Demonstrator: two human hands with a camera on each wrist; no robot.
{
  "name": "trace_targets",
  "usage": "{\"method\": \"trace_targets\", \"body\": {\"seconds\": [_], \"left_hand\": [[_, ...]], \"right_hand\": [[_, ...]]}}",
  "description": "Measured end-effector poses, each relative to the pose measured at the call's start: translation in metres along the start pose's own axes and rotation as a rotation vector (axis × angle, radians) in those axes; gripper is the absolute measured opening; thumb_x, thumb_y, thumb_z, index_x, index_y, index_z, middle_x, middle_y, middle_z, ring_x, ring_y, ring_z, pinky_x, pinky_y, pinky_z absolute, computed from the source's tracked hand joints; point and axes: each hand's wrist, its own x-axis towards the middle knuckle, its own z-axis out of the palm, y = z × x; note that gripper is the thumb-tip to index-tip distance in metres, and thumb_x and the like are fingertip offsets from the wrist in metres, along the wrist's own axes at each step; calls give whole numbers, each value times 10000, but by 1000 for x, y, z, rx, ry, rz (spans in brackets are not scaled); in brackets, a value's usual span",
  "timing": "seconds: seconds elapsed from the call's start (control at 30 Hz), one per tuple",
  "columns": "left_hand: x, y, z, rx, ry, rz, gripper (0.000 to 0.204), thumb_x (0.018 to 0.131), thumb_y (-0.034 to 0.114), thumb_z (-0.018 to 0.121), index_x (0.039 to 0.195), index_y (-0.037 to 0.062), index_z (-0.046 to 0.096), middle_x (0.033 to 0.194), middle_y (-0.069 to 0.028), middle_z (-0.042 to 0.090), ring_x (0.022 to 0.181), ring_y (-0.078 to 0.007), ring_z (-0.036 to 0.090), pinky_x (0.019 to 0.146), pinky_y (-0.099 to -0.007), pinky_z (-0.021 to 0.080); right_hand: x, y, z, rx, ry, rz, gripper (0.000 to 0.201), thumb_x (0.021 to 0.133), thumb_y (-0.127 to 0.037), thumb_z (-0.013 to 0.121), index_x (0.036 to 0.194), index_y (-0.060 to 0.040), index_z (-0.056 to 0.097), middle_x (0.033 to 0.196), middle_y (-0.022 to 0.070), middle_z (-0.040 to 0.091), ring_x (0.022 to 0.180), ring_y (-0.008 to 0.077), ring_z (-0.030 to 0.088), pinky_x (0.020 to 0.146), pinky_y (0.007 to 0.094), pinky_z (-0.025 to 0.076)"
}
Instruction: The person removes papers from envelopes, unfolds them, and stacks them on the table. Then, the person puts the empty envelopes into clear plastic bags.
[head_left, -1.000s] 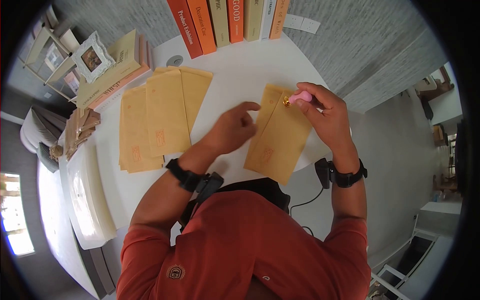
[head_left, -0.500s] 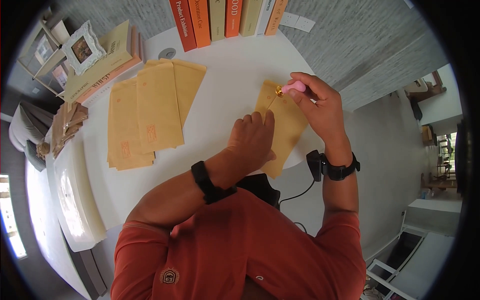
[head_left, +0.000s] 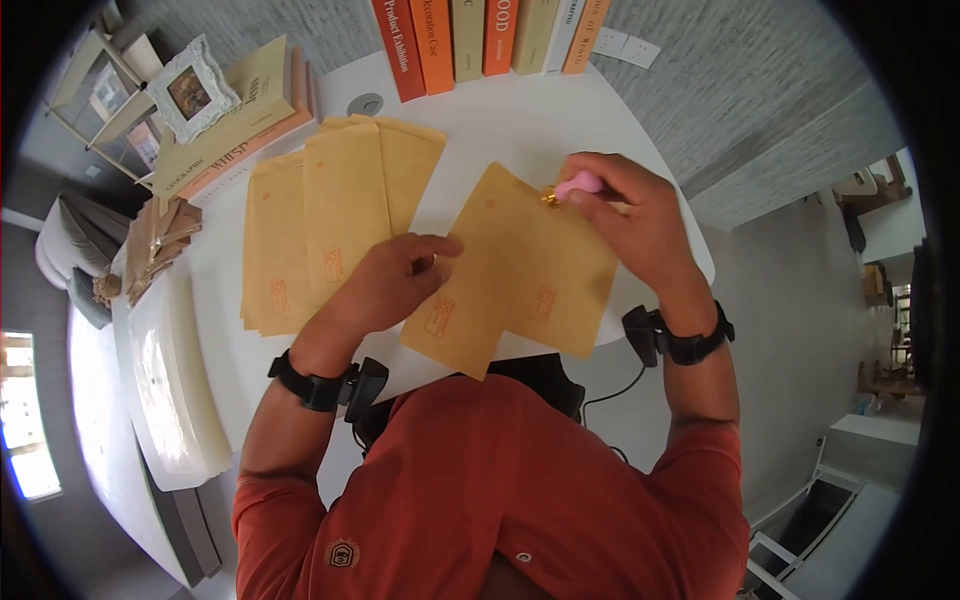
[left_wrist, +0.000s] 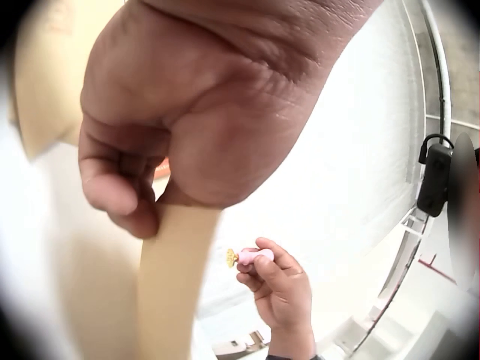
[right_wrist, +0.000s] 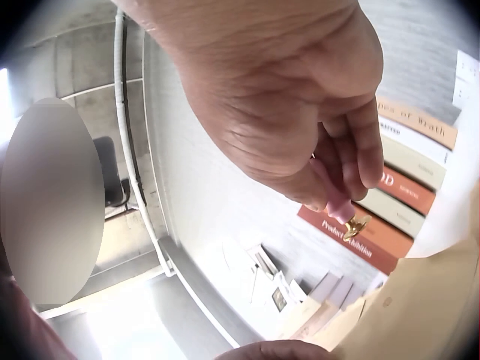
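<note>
Between thumb and fingers, my right hand (head_left: 640, 220) grips the pink handle (head_left: 580, 185) of a small stamp, its gold head (head_left: 550, 196) over the upper part of the right brown envelope (head_left: 565, 250). In the right wrist view the gold head (right_wrist: 355, 227) faces away from the fingers. A second envelope (head_left: 470, 265) overlaps that one on the left, tilted, with a small round mark near its top. My left hand (head_left: 395, 285) pinches its left edge with curled fingers; the left wrist view shows the envelope (left_wrist: 176, 277) extending from beneath the hand (left_wrist: 195, 105).
Several brown envelopes (head_left: 345, 210) lie fanned on the white table (head_left: 500, 115) at left. Upright books (head_left: 435, 50) stand at the back. Stacked books (head_left: 235, 120) with a white picture frame (head_left: 190, 92) are at the back left, brown packets (head_left: 160, 250) at the far left.
My left hand reached onto the envelopes beneath the stamp, then moved left with the top one, baring more of the one below. My right hand still holds the stamp, now slightly lower.
</note>
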Motion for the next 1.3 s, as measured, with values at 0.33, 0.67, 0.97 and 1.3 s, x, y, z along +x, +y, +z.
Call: {"method": "trace_targets", "body": {"seconds": [0.33,0.67,0.97,1.3], "left_hand": [[-4,-23,12,166,53,67,343,889,129,638,1213,30,688,854,-153,646,777,-278,641,742,-383,519],[-16,-27,0,50,135,174,299,905,88,671,1200,42,697,797,-30,581,702,-139,539,664,-297,471],[-53,-31,-61,752,640,236,421,835,114,753,1242,54,665,1154,-143,630,1111,-314,612,943,-412,520],[4,31,91,656,-181,663,616,730,240,840,1270,96,579,1428,-96,515,1390,-265,429,1107,-425,380]], "right_hand": [[35,30,95,-225,-278,-71,187,929,-121,624,1080,-20,669,931,152,686,838,348,659,748,417,525],[34,28,86,-210,-238,-88,212,924,-97,646,1120,-25,677,945,150,691,858,321,679,759,388,537],[10,29,-2,-7,66,161,261,919,-52,700,1165,34,674,986,76,711,909,136,696,835,257,544],[-9,59,-14,-320,-26,160,258,898,-116,689,1134,-13,670,935,121,694,818,252,668,759,335,532]]}}
